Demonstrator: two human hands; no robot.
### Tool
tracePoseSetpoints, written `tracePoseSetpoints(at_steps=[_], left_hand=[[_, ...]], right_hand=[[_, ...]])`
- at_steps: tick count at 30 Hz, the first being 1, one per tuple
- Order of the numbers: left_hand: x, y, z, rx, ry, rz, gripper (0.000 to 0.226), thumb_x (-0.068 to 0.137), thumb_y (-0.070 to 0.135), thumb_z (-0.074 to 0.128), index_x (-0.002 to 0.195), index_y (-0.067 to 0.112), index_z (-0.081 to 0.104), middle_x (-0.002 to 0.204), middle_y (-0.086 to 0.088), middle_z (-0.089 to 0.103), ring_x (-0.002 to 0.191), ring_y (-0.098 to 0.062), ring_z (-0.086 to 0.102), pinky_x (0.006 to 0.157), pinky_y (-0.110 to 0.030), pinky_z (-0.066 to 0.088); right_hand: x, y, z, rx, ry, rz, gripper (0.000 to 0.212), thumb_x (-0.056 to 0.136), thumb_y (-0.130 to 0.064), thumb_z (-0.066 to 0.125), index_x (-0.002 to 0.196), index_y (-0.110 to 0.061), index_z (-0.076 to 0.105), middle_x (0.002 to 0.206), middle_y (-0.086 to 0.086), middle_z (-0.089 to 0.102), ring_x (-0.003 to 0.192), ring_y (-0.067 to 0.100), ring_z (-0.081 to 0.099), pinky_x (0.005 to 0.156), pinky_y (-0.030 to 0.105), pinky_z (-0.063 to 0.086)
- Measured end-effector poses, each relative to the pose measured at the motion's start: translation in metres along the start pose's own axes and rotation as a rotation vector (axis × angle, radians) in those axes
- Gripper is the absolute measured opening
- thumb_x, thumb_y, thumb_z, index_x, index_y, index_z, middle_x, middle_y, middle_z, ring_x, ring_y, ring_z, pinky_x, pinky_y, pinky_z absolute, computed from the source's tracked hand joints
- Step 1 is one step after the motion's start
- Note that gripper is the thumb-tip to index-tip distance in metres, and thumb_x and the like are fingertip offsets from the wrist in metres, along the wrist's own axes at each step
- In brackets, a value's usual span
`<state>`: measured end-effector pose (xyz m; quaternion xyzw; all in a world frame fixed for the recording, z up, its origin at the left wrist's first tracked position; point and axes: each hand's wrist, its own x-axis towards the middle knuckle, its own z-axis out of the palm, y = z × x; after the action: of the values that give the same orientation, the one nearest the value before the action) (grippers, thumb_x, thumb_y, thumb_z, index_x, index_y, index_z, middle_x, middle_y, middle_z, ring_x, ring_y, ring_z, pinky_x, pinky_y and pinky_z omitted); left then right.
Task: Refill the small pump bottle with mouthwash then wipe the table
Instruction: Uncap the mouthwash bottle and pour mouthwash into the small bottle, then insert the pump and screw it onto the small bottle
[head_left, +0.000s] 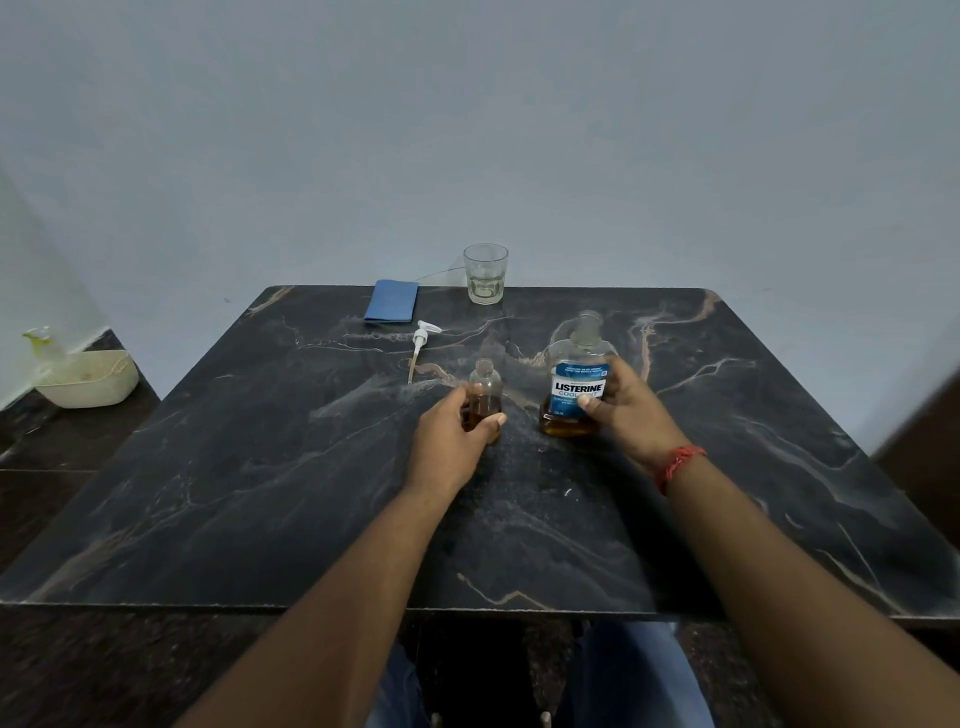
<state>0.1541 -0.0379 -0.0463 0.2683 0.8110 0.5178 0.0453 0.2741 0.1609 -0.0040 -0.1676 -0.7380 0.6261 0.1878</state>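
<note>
A small clear bottle (485, 387) stands upright on the dark marble table (260, 467), its neck uncapped and amber liquid filling its lower half. My left hand (449, 441) grips it from the near side. To its right stands a larger mouthwash bottle (579, 384) with a blue label, a clear top and a little amber liquid at the bottom; my right hand (628, 410) holds it around the label. The white pump head (422, 338) with its tube lies on the table behind the small bottle. A folded blue cloth (391, 301) lies at the far edge.
An empty drinking glass (485, 274) stands at the far edge, right of the cloth. Left of the table, a cream basket (91, 379) with a spray bottle sits on the floor by the wall. My knees show below the near table edge.
</note>
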Motion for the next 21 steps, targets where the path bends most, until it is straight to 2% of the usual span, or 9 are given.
tracePoseSetpoints(at_steps=[3, 6, 11, 15, 18, 21], left_hand=[[0.000, 0.000, 0.001, 0.004, 0.004, -0.008, 0.036, 0.088, 0.033, 0.076, 0.121, 0.033, 0.062, 0.114, 0.013, 0.070, 0.104, -0.004, 0.066, 0.093, -0.033, 0.057], [0.000, 0.001, 0.000, 0.006, 0.003, -0.018, 0.037, 0.088, 0.033, 0.076, 0.123, 0.033, 0.062, 0.114, 0.014, 0.070, 0.105, -0.003, 0.065, 0.094, -0.032, 0.056], [0.001, 0.002, -0.001, -0.010, -0.028, -0.032, 0.039, 0.089, 0.030, 0.075, 0.124, 0.033, 0.060, 0.113, 0.014, 0.068, 0.106, -0.006, 0.065, 0.094, -0.032, 0.054], [0.002, 0.004, -0.003, -0.013, -0.049, -0.052, 0.039, 0.089, 0.028, 0.075, 0.124, 0.033, 0.059, 0.112, 0.014, 0.067, 0.104, -0.004, 0.063, 0.085, -0.021, 0.049], [0.002, 0.005, -0.004, -0.018, -0.058, -0.058, 0.040, 0.089, 0.027, 0.075, 0.125, 0.032, 0.059, 0.108, 0.018, 0.065, 0.103, -0.004, 0.064, 0.085, -0.021, 0.049], [0.002, 0.006, -0.006, -0.009, -0.061, -0.067, 0.041, 0.088, 0.028, 0.076, 0.126, 0.031, 0.059, 0.111, 0.015, 0.066, 0.104, -0.004, 0.063, 0.086, -0.021, 0.049]], right_hand=[[-0.001, -0.001, -0.001, -0.005, -0.027, 0.000, 0.045, 0.092, 0.005, 0.058, 0.121, -0.029, 0.054, 0.115, -0.004, 0.069, 0.110, 0.010, 0.065, 0.095, 0.026, 0.051], [-0.001, 0.000, -0.002, -0.005, -0.037, 0.006, 0.042, 0.092, 0.004, 0.058, 0.115, -0.031, 0.056, 0.115, -0.002, 0.069, 0.107, 0.007, 0.065, 0.094, 0.026, 0.051], [0.000, 0.003, -0.008, -0.037, -0.074, 0.040, 0.045, 0.089, 0.003, 0.062, 0.118, -0.031, 0.055, 0.122, -0.004, 0.067, 0.116, 0.011, 0.062, 0.104, 0.036, 0.047], [-0.005, 0.003, -0.010, -0.036, -0.043, 0.031, 0.050, 0.086, 0.004, 0.066, 0.126, -0.021, 0.050, 0.128, -0.004, 0.061, 0.120, 0.007, 0.058, 0.109, 0.036, 0.044], [-0.015, -0.001, -0.008, -0.115, 0.122, -0.017, 0.057, 0.085, -0.002, 0.070, 0.132, -0.021, 0.045, 0.139, -0.007, 0.051, 0.123, 0.000, 0.050, 0.109, 0.024, 0.039], [-0.032, -0.006, 0.001, -0.164, 0.437, -0.104, 0.058, 0.083, -0.005, 0.073, 0.131, -0.021, 0.044, 0.138, -0.001, 0.050, 0.126, 0.011, 0.048, 0.107, 0.030, 0.041]])
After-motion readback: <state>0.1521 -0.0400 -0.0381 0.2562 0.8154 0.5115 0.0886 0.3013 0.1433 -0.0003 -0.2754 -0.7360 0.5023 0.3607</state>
